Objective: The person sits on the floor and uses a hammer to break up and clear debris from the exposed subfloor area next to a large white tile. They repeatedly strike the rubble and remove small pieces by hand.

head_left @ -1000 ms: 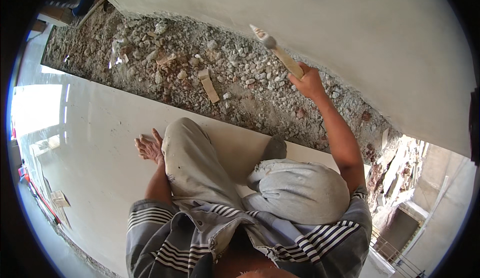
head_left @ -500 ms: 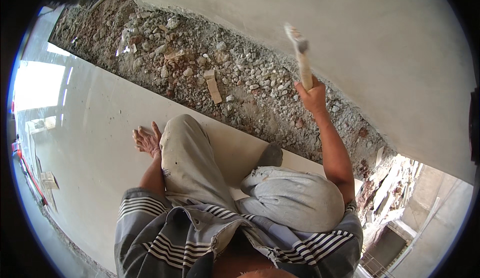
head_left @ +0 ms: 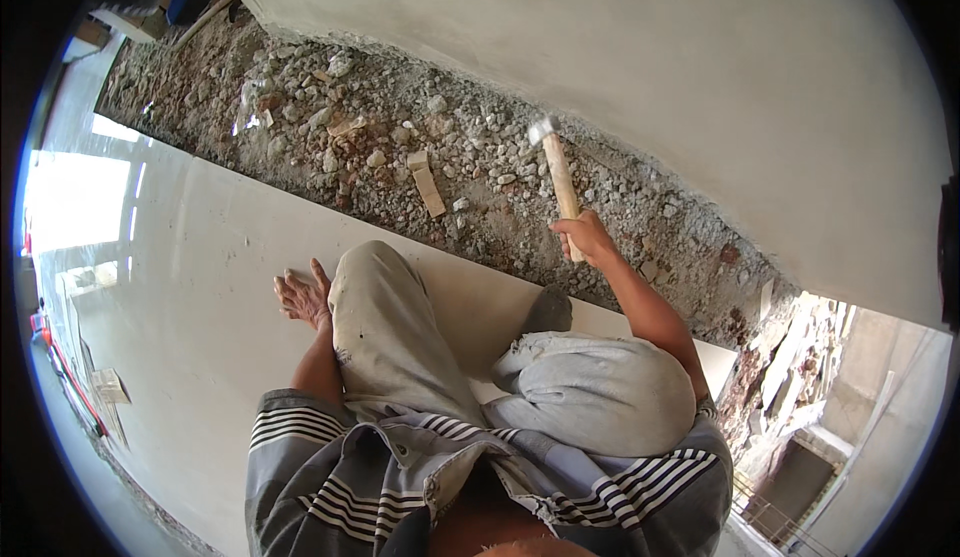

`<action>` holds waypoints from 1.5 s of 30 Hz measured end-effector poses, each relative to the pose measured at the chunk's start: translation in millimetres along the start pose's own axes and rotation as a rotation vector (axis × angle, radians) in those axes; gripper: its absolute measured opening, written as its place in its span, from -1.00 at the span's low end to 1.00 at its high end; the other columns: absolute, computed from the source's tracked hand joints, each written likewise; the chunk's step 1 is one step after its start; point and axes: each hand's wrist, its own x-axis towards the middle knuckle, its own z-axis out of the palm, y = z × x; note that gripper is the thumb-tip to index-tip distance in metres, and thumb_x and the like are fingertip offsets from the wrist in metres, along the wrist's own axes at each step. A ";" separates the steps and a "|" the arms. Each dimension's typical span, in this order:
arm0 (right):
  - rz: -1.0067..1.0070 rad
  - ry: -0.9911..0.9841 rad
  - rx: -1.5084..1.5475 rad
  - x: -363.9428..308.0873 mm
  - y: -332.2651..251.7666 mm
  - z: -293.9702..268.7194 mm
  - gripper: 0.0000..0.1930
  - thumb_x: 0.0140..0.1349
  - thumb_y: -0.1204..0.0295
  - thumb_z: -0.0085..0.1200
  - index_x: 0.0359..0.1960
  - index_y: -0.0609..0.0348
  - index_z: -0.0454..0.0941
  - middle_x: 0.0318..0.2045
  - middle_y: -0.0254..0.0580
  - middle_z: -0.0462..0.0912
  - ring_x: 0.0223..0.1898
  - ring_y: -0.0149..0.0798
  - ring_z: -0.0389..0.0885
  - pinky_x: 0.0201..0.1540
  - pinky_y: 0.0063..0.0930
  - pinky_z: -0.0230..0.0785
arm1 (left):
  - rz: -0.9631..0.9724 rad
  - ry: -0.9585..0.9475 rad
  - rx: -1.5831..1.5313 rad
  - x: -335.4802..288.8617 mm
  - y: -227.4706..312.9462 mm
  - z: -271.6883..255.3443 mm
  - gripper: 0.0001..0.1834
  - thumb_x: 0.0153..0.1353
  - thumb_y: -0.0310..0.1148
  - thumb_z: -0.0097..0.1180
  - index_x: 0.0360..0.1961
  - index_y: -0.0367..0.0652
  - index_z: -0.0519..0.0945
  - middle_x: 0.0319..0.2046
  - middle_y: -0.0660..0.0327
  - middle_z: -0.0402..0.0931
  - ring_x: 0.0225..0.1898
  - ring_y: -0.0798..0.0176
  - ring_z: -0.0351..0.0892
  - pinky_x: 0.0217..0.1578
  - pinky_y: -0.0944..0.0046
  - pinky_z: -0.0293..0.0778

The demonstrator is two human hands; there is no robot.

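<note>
My right hand (head_left: 586,238) is closed round the wooden handle of a hammer (head_left: 561,177). The hammer's metal head points away from me, over the rubble near the foot of the wall. Flat on the pale glossy tiles (head_left: 200,287), beside my raised left knee, rests my left hand (head_left: 304,295), its fingers spread and nothing in it. A strip of broken stone and dirt (head_left: 380,137) runs between the tile edge and the wall. In that strip lies a small tan wooden piece (head_left: 426,184), to the left of the hammer.
A smooth plastered wall (head_left: 640,47) rises along the far side. At right, past the wall's end, are debris (head_left: 790,357) and a dark opening (head_left: 787,482). A red-handled long tool (head_left: 75,382) and a small block (head_left: 110,386) lie at the far left.
The hammer has come down and to the left, from beside the wall to over the rubble. My left hand stays flat on the tiles; the whole view has shifted slightly.
</note>
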 end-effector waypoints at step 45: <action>-1.015 0.448 -0.077 -40.6 -95.4 -36.6 -0.86 0.19 0.40 0.18 -0.40 0.21 0.55 -0.61 -0.31 0.58 -0.60 -0.42 0.54 -0.54 -0.52 0.40 | -0.013 0.020 0.026 4.1 -3.6 7.7 -0.11 0.19 0.42 -0.16 0.36 0.03 0.22 0.45 0.12 -0.04 0.48 0.05 -0.18 0.36 -0.31 -0.23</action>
